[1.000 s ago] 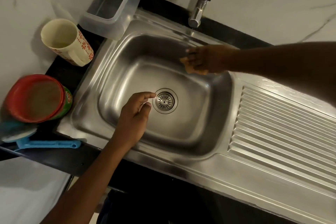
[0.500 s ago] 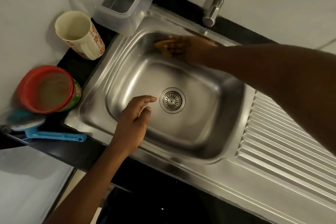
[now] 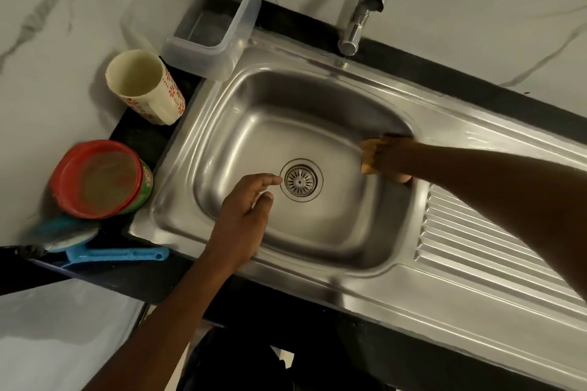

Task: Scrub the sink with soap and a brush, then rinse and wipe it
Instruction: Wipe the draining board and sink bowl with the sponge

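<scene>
A stainless steel sink (image 3: 222, 149) with a round drain (image 3: 301, 180) fills the middle of the head view. My right hand (image 3: 392, 162) holds a yellow-orange cloth (image 3: 370, 154) against the basin's right wall. My left hand (image 3: 243, 216) hovers over the front of the basin with fingers relaxed, its fingertips just left of the drain, holding nothing. The tap (image 3: 359, 25) stands at the back with no water seen running. A blue brush (image 3: 104, 252) lies on the dark counter at the left.
A cream mug with red flowers (image 3: 146, 86), a clear plastic box (image 3: 216, 25) and a red-lidded tub (image 3: 98, 179) stand to the sink's left. A ribbed drainboard (image 3: 495, 251) stretches to the right. Marble wall rises behind.
My right hand has swept the cloth from the basin's back wall, under the tap, to the right wall. My left hand has stayed near the drain. The view has shifted slightly.
</scene>
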`<state>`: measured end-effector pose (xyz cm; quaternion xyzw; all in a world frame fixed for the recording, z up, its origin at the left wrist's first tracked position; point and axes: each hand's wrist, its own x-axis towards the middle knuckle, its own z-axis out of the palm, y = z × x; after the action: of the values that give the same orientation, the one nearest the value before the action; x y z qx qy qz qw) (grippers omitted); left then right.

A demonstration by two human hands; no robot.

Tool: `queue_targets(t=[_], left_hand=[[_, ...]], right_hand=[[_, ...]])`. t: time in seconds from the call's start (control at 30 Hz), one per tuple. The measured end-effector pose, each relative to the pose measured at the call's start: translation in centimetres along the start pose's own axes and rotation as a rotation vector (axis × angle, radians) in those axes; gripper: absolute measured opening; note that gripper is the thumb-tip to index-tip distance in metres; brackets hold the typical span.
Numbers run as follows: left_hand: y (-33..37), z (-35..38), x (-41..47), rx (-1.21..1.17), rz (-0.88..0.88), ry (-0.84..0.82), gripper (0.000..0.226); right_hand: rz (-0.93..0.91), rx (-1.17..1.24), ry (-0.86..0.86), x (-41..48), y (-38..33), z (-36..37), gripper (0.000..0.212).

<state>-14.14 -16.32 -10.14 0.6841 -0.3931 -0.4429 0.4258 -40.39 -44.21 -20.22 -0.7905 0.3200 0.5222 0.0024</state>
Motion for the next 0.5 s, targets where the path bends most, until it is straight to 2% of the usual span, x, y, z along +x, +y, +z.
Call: queue_targets(t=[0.07,0.1,0.17,0.2,0.27,0.3,0.37,0.4,0.5], left_hand=[[0.1,-0.2,0.0,0.004,0.002,-0.022,0.039],[0.2,-0.4,0.1,0.011,0.006,-0.034,0.039],[0.2,-0.6,0.2,0.037,0.023,-0.06,0.039],[0.1,-0.8,0.3,0.049,0.032,-0.071,0.039],[0.1,-1.1,0.5,0.057,0.035,-0.087,0.038],[0.1,-1.2,0.5,0.061,0.037,-0.093,0.037],[0.3,-1.4,0.6,0.071,0.049,-0.103,0.036],[0.4,-1.5,0.7,0.073,0.055,-0.107,0.036],[0.7,-2.0,0.8,0.071,0.058,-0.125,0.037]], right_hand=[[0.003,0.065,-0.119,-1.3,-1.3,-1.0,0.034],[-0.047,0.0,-0.061,-1.1,-2.3,-0.2,0.036],[0.022,0.072,-0.173,-2.1,-4.5,1.2,0.061],[0.064,0.197,-0.193,-3.4,-6.0,1.0,0.057],[0.131,0.323,-0.184,-5.7,-7.9,0.3,0.031],[0.129,0.333,-0.174,-7.0,-9.0,-0.3,0.039],[0.024,0.293,-0.208,-8.8,-11.0,-1.3,0.07],[0.021,0.359,-0.228,-9.2,-12.0,-1.6,0.069],[-0.008,0.421,-0.316,-9.9,-14.3,-1.3,0.044]])
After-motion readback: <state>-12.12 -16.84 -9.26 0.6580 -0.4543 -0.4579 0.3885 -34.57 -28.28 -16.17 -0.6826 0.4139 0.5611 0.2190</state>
